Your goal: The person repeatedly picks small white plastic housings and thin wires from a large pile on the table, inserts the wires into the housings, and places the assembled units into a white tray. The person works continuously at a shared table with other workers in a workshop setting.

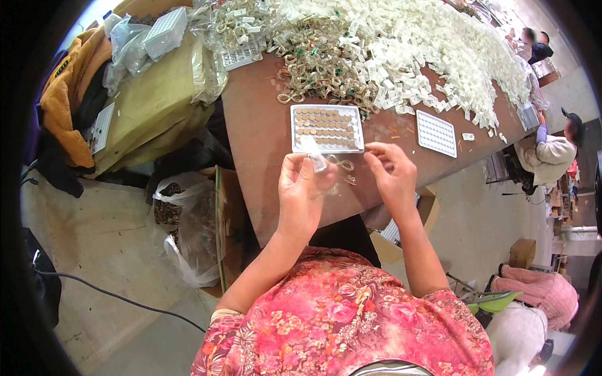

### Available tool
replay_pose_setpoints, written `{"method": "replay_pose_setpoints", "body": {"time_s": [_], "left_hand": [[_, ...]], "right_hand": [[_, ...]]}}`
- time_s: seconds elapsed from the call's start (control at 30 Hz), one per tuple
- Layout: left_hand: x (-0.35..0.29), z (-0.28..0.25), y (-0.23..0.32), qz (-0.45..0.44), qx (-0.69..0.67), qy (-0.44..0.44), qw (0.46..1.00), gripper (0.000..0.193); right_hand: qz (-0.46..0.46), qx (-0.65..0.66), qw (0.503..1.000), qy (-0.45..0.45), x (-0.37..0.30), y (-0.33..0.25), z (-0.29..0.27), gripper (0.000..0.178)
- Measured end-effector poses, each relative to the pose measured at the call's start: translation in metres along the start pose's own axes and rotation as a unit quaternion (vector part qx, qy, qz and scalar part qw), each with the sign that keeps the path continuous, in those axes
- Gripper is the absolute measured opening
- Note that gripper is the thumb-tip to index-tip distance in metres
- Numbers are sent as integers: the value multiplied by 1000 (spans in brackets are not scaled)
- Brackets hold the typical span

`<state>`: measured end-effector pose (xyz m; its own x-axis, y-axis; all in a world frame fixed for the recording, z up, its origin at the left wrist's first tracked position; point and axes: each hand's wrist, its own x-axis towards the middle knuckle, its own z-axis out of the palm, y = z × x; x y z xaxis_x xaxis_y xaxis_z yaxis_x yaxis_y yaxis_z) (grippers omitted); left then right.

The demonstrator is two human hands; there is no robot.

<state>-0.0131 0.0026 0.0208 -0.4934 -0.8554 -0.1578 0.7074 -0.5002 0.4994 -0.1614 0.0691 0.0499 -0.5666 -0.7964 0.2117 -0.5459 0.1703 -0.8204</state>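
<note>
My left hand (301, 191) pinches a small white plastic case (313, 155) between thumb and fingers, just over the near edge of a white tray. A thin, pale coiled wire (342, 164) hangs beside it, between my hands; whether it joins the case I cannot tell. My right hand (395, 178) is held close by, its thumb and fingertips drawn together at the tray's right corner. Whatever they grip is too small to make out. Rows of small round tan discs (323, 124) sit in the white tray (362, 133).
A second white tray (436, 133) with small dimples lies to the right. Behind are heaps of coiled wires (313, 62) and white plastic cases (401, 56) on the brown table (251, 125). A box with a plastic bag (194, 232) stands left; other people work at right.
</note>
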Motion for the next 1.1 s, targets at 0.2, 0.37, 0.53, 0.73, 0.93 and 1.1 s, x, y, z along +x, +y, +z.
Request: {"method": "replay_pose_setpoints", "body": {"time_s": [0.2,0.37,0.53,0.73,0.93,1.1], "left_hand": [[14,-16,-8,4,19,10,1000,9],[15,-21,-7,-7,8,-21,1000,8],[18,-20,-9,-4,6,-29,1000,7],[17,-17,-9,-10,9,-19,1000,9],[15,-16,-5,-47,-4,-4,999,15],[17,-16,-10,-32,-11,2,999,15]], "right_hand": [[-149,-176,973,-2,28,23,11,13],[-68,-89,993,-26,32,24,9,10],[-58,-58,997,-13,49,21,5,10],[-219,-175,955,-99,99,23,16,11],[-212,-220,944,-121,101,14,16,11],[-174,-10,974,-145,62,-16,4,11]]}}
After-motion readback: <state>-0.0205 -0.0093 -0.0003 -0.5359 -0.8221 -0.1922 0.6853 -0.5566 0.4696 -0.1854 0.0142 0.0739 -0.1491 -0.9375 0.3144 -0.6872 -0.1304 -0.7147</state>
